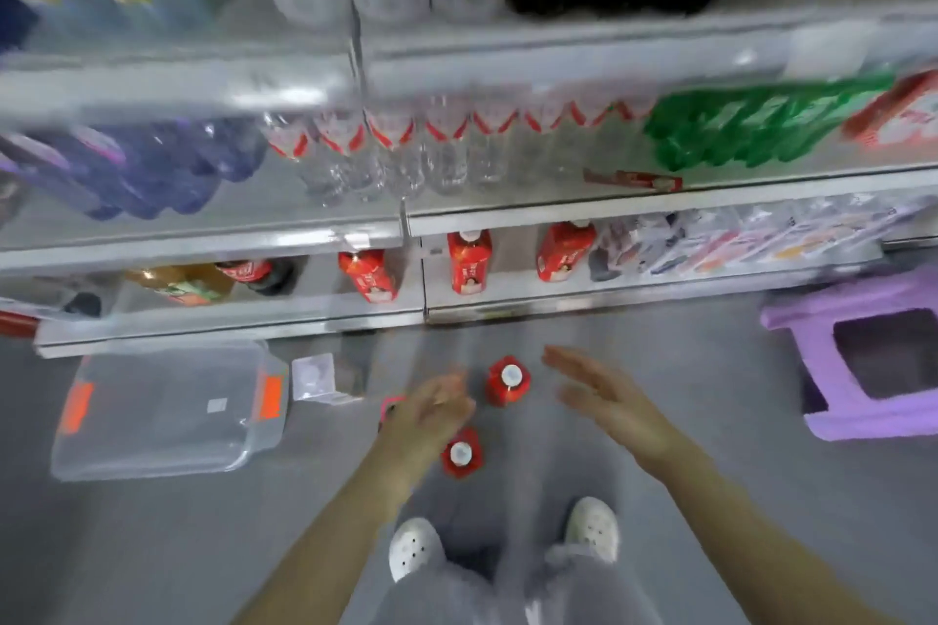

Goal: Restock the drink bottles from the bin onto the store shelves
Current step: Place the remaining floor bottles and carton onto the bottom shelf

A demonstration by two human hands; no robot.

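Two red drink bottles with white caps stand upright on the grey floor: one (508, 381) farther from me, one (461, 453) nearer. My left hand (431, 414) hovers between them with loose fingers and holds nothing. My right hand (601, 398) is spread flat just right of the far bottle, also holding nothing. Three more red bottles (469, 261) stand on the bottom shelf (507, 302). The clear plastic bin (167, 409) with orange latches lies on the floor at left. The view is motion-blurred.
A purple plastic stool (863, 355) stands at right. A small clear box (317, 378) sits beside the bin. Water bottles (406, 152) and green bottles (761, 127) fill the middle shelf. My white shoes (413, 548) are below the bottles.
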